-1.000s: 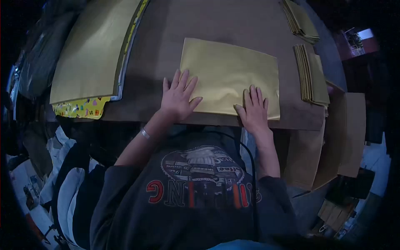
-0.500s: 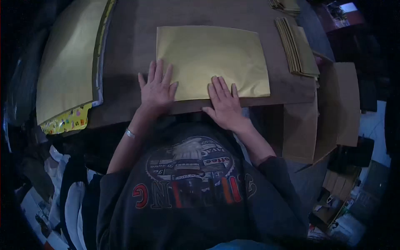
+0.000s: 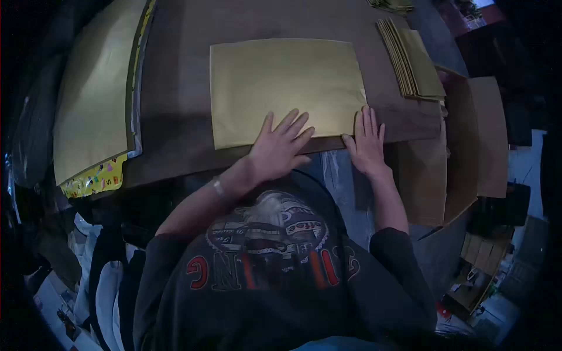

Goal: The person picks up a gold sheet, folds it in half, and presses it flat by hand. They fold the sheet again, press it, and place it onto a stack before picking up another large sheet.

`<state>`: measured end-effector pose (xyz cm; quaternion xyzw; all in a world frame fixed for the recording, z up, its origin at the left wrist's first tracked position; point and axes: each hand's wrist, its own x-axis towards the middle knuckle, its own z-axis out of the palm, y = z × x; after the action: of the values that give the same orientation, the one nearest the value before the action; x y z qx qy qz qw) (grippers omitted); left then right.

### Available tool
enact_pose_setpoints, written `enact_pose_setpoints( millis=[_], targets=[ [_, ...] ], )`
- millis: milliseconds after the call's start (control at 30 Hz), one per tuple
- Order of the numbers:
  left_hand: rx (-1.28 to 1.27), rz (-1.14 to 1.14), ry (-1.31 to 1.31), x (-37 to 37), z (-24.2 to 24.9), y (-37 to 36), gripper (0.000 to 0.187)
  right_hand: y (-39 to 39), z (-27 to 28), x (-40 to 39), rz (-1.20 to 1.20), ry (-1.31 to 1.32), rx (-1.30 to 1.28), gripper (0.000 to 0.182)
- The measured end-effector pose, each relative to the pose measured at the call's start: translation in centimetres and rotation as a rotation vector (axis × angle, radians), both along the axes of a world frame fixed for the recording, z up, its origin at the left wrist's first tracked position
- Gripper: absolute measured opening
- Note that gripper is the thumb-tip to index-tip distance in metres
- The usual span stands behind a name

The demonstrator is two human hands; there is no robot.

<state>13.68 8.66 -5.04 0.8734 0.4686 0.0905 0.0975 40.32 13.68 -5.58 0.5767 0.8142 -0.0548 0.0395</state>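
A flat gold-yellow sheet (image 3: 281, 88), which may be a folded piece of paper or an envelope, lies on the dark brown table (image 3: 181, 117) in front of me. My left hand (image 3: 280, 143) rests near the middle of its front edge, fingers spread and nothing held. At the sheet's front right corner is my right hand (image 3: 369, 143), its fingers stretched out flat and partly over the table. Both hands are open. The sheet's front edge is partly hidden under my left hand.
A pile of larger gold sheets (image 3: 96, 88) lies at the left, with a yellow patterned sheet (image 3: 99, 176) sticking out below. Folded yellow-brown pieces (image 3: 407, 58) are stacked at the right, and more (image 3: 393, 4) lie farther back. An open cardboard box (image 3: 421, 181) stands by the table's right edge.
Both hands have moved right along the front edge, the left from the left corner to the middle, the right to the right corner. The sheet appears slightly farther left in view.
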Motion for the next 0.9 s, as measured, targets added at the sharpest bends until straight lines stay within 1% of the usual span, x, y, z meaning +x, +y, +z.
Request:
enact_pose_setpoints(
  millis=[33, 133, 200, 300, 333, 367, 433, 467, 533, 600, 667, 700, 767, 833, 900],
  targets=[
    [-0.025, -0.055, 0.003, 1.2, 0.1, 0.1, 0.066, -0.1, 0.0, -0.2, 0.009, 0.002, 0.012, 0.071],
    [0.034, -0.065, -0.023, 1.6, -0.2, 0.2, 0.068, 0.2, -0.4, 0.3, 0.045, -0.022, 0.034, 0.07],
    [-0.001, -0.026, -0.004, -0.2, 0.0, -0.6, 0.068, 0.1, -0.5, 0.3, 0.028, -0.053, 0.037, 0.069],
    [-0.042, 0.093, 0.034, -4.7, 0.5, -3.1, 0.066, 0.1, -1.0, 0.6, 0.039, -0.042, 0.069, 0.068],
    [-0.085, 0.151, 0.037, -6.4, 0.4, -4.2, 0.068, 0.1, -1.1, 0.7, 0.041, -0.052, 0.08, 0.068],
    [-0.086, 0.157, 0.041, -8.2, 0.3, -5.3, 0.068, 0.0, -1.0, 0.5, 0.03, -0.066, 0.06, 0.069],
    [-0.078, 0.267, 0.034, -11.3, 0.0, -7.2, 0.069, 0.1, 0.0, -0.2, -0.009, -0.107, 0.005, 0.071],
    [-0.071, 0.269, 0.032, -12.0, 0.2, -7.9, 0.069, 0.1, 0.4, -0.7, -0.007, -0.108, 0.012, 0.071],
    [-0.124, 0.356, 0.124, -12.9, 0.5, -8.7, 0.067, 0.0, 1.0, -1.9, -0.086, -0.204, -0.039, 0.073],
    [-0.072, 0.348, 0.105, -13.1, 0.5, -8.9, 0.065, 0.1, 1.2, -3.4, -0.086, -0.218, -0.02, 0.075],
    [-0.018, 0.34, 0.084, -12.9, 0.9, -8.7, 0.063, 0.3, 1.1, -5.4, -0.008, -0.158, -0.053, 0.075],
    [-0.059, 0.356, 0.113, -12.7, 1.8, -8.3, 0.062, 0.3, 1.1, -6.8, 0.035, -0.094, -0.073, 0.075],
    [-0.087, 0.367, 0.141, -12.7, 2.5, -7.9, 0.061, 0.1, 0.6, -9.9, 0.218, 0.038, 0.003, 0.074],
    [-0.097, 0.398, 0.071, -12.6, 2.7, -7.9, 0.057, -0.2, 0.4, -13.6, 0.376, 0.115, 0.02, 0.064],
    [-0.059, 0.388, 0.056, -12.8, 1.7, -8.1, 0.053, -0.5, 0.8, -16.4, 0.52, 0.187, 0.064, 0.058]
  ],
)
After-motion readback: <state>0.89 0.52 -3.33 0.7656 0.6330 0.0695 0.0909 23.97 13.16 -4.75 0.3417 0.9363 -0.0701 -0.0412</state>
